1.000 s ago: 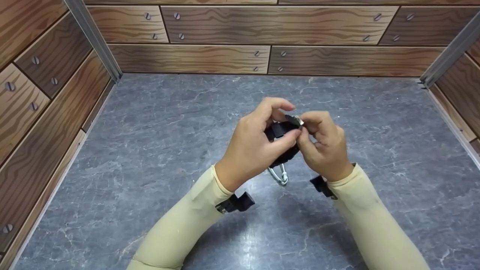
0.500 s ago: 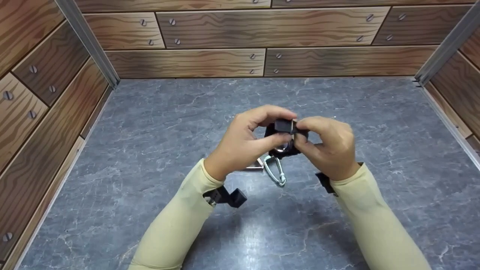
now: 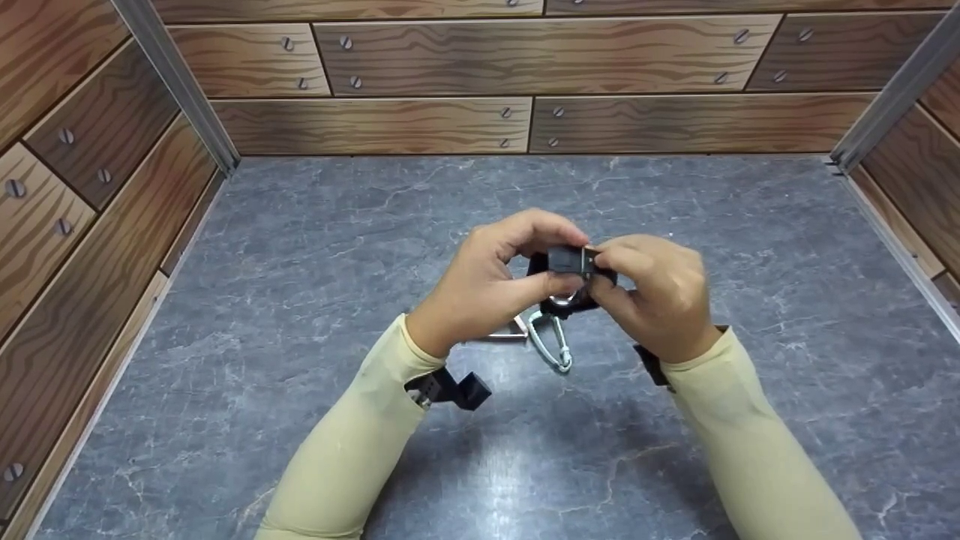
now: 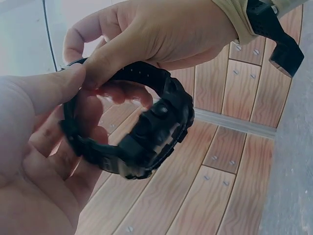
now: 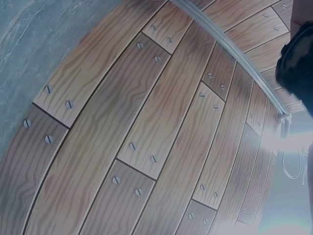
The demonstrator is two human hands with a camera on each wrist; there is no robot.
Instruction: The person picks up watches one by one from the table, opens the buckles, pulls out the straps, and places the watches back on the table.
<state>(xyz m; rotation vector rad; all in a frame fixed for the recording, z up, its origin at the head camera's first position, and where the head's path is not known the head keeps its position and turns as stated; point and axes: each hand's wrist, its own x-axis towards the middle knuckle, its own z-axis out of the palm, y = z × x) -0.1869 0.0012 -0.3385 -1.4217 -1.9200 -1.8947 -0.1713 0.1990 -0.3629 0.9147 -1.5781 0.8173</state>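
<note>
Between both hands is a black wristwatch (image 4: 164,122), raised above the table with its strap closed into a loop. My left hand (image 3: 484,281) grips the strap (image 3: 564,259) beside the buckle, thumb below and fingers above. With thumb and forefinger, my right hand (image 3: 664,292) pinches the strap at the other side of the buckle. In the left wrist view the thumbs meet at the top of the loop, and the watch case hangs at lower right. Only a dark edge of the watch (image 5: 299,66) shows in the right wrist view.
Just below the watch in the head view lies a pale green carabiner (image 3: 551,343) on the grey marbled table (image 3: 360,247). A thin metal frame (image 3: 514,330) sits partly hidden under the left hand. Wood-patterned walls (image 3: 420,124) surround the table at the back and sides.
The strap end, tilted up a second ago, now lies flat along the buckle. Both hands have turned the watch slightly, and the metal frame has come into view. In the last half second little moves.
</note>
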